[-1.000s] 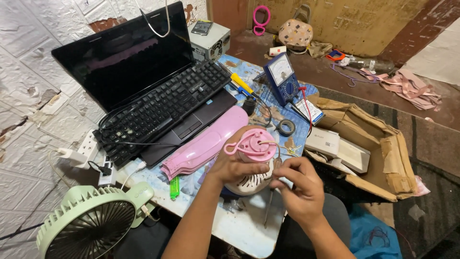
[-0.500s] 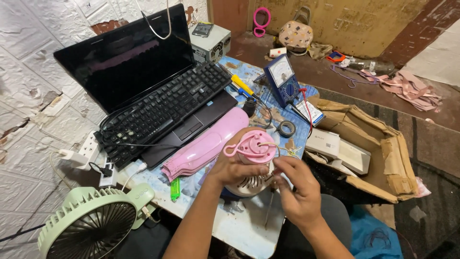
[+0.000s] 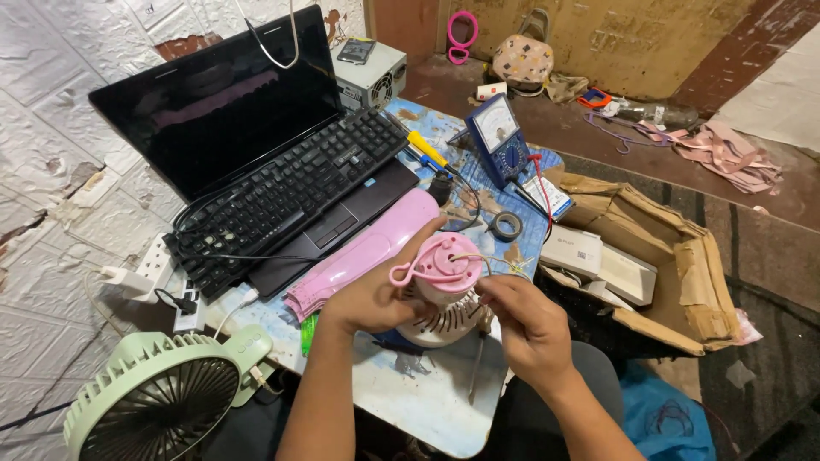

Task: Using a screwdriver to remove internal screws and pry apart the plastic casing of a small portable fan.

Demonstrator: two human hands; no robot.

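Two hands are in view, the left hand (image 3: 371, 299) and the right hand (image 3: 525, 320), both at six o'clock around one small pink and white fan (image 3: 444, 286). There are two fans in all; the second is a green desk fan (image 3: 158, 397) at seven o'clock. One laptop (image 3: 256, 162) sits at ten o'clock with one long pink case (image 3: 363, 252) just in front of it. One blue meter (image 3: 504, 137) stands at one o'clock, with one yellow-handled screwdriver (image 3: 427, 149) at twelve o'clock beside it. One roll of tape (image 3: 506, 225) lies near the centre. One torn cardboard box (image 3: 675, 273) lies at three o'clock. One grey metal box (image 3: 371, 72) is at twelve o'clock. One white power strip (image 3: 158, 265) lies at nine o'clock.
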